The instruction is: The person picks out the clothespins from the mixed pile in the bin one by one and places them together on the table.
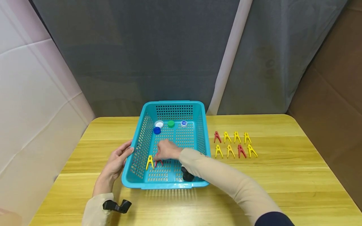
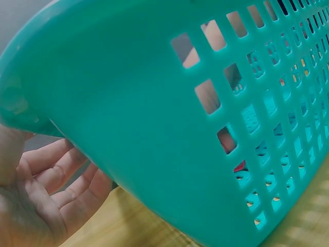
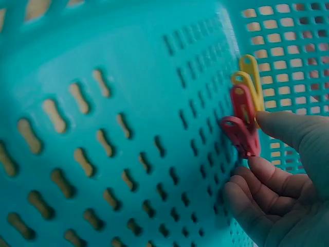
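Observation:
A turquoise plastic basket (image 1: 167,185) stands on the table. Its left rim is held by my left hand (image 1: 114,163), thumb at the edge and fingers under the rim outside the wall, as the left wrist view shows. Inside the basket, my right hand (image 1: 168,150) pinches a red clothespin (image 3: 240,135) between thumb and fingers. Right beside it is a yellow clothespin (image 1: 150,162), near the left wall. Toward the back of the basket lie bottle caps: a blue cap (image 1: 156,130), a green cap (image 1: 171,124), a white cap (image 1: 159,124) and a blue-and-white cap (image 1: 184,123).
Right of the basket, two rows of clothespins lie on the wooden table (image 1: 282,175), mostly yellow clothespins (image 1: 237,137) with a red clothespin (image 1: 241,151) in the front row and another at the back left. A grey curtain (image 1: 141,56) hangs behind the table.

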Available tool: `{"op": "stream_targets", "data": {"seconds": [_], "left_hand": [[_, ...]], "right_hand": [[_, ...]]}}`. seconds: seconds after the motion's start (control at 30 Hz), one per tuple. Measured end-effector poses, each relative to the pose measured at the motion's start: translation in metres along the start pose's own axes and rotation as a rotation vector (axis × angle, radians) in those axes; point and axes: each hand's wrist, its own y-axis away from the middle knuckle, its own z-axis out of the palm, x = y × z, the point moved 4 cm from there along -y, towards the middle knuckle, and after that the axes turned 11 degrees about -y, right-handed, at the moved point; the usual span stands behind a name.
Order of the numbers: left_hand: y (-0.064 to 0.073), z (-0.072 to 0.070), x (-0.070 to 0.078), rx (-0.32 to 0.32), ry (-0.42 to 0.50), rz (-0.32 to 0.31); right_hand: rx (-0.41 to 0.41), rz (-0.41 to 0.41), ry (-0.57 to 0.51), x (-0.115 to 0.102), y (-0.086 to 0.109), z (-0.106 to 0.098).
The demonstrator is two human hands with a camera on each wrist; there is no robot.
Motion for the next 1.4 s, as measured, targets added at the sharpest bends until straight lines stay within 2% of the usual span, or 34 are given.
{"op": "stream_targets", "data": {"seconds": [0.6, 0.8, 1.4], "left_hand": [[0.0, 0.0, 0.001, 0.002, -0.012, 0.0], [0.001, 0.0, 0.001, 0.003, -0.023, 0.001], [0.0, 0.0, 0.0, -0.007, -0.006, 0.006]], "right_hand": [[-0.091, 0.048, -0.01, 0.0, 0.002, 0.006], [-0.074, 0.015, 0.028, -0.002, 0.002, 0.004], [-0.021, -0.028, -0.026, -0.01, 0.006, -0.018]]}}
